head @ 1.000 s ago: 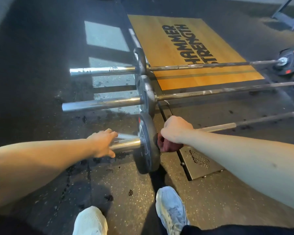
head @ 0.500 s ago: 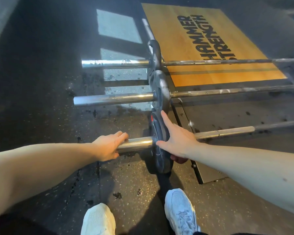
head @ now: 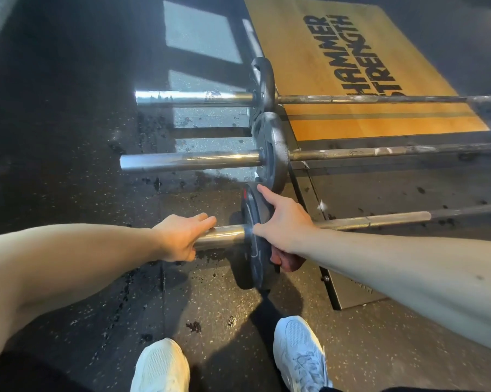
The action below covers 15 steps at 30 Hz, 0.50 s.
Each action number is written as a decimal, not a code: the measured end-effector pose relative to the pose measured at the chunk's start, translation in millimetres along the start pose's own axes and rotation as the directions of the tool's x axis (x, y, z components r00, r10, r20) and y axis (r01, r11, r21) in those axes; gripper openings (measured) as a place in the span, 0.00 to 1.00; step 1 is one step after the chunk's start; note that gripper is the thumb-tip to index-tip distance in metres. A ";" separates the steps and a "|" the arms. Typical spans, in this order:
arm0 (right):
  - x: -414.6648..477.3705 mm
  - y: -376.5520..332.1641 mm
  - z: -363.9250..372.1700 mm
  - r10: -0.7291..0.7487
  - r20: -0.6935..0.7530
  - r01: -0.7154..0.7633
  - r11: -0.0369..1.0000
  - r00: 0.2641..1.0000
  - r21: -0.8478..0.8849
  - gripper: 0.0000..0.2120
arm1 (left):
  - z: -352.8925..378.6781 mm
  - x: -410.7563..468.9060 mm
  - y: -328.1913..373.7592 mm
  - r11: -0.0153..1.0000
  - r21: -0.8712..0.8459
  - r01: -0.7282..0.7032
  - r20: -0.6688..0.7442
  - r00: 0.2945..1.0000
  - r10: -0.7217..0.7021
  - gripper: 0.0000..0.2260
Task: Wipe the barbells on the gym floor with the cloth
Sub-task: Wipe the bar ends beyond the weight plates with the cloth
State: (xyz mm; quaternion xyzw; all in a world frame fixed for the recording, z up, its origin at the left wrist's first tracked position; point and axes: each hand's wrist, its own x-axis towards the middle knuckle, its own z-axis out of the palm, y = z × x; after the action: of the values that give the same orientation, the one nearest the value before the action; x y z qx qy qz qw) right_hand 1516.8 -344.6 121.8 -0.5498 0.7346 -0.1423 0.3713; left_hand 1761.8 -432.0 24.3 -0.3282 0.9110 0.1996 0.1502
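Observation:
Three barbells lie side by side on the dark rubber floor. The nearest barbell (head: 380,220) carries a black plate (head: 250,267). My left hand (head: 179,239) grips the end of its chrome sleeve (head: 224,235) from above. My right hand (head: 283,224) lies over the plate's rim, index finger stretched up along it and thumb on the plate's face. Its lower fingers hold a dark red cloth (head: 289,261) against the plate's inner side. The middle barbell (head: 187,162) and the far barbell (head: 182,97) lie beyond, each with a grey plate.
A wooden lifting platform (head: 323,66) with black lettering lies at the back right, its metal corner plate (head: 349,290) just right of the nearest plate. My white shoes (head: 160,366) (head: 298,352) stand close in front. Dark flecks dot the floor.
My right hand, with the cloth, has moved from the shaft beside the plate up onto the plate's rim, and its index finger has straightened. My left hand stays on the sleeve.

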 end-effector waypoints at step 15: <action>-1.6 -27.8 26.7 0.023 0.059 -0.025 0.999 0.998 0.029 0.59 | -16.5 -8.4 -3.6 1.000 -0.023 0.013 0.092 0.996 -0.011 0.31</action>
State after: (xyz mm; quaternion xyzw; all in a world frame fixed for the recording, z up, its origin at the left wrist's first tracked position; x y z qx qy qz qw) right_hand 1555.3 -347.7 121.3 -0.5393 0.7277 -0.1328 0.4025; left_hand 1768.0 -437.6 41.2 -0.3260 0.8987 0.2243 0.1891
